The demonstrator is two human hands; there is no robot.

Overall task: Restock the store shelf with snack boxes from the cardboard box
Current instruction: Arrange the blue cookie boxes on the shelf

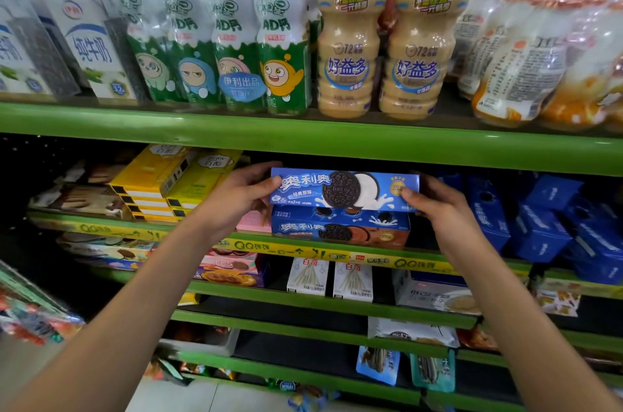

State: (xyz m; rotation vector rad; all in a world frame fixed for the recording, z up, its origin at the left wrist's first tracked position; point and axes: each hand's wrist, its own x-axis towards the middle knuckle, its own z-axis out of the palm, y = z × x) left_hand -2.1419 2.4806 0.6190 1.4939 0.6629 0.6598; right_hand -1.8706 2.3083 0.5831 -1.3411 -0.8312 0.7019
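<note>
Green metal shelving (303, 138) is carrying rows of goods: pale plastic drink bottles (350, 40) and white milk cartons (91, 47) on the upper tier, stacked yellow flat cartons (158, 189) and dark blue packs (539, 223) below. The left hand (242, 196) and right hand (441, 209) are gripping the ends of a blue rectangular cardboard cookie box (344, 191), holding it level just above a darker blue cookie box (340, 226) lying on the middle tier.

The light blue cookie box (344, 191) you hold reads 奥利奥 and 经典原味; the darker box (340, 228) under it also reads 奥利奥. You see 好益多 and 72 on the beige bottles (350, 51), AD钙 on the green bottles (232, 40), 纯牛奶 on the milk carton (92, 47), and QQ on the yellow shelf strip (303, 251).
</note>
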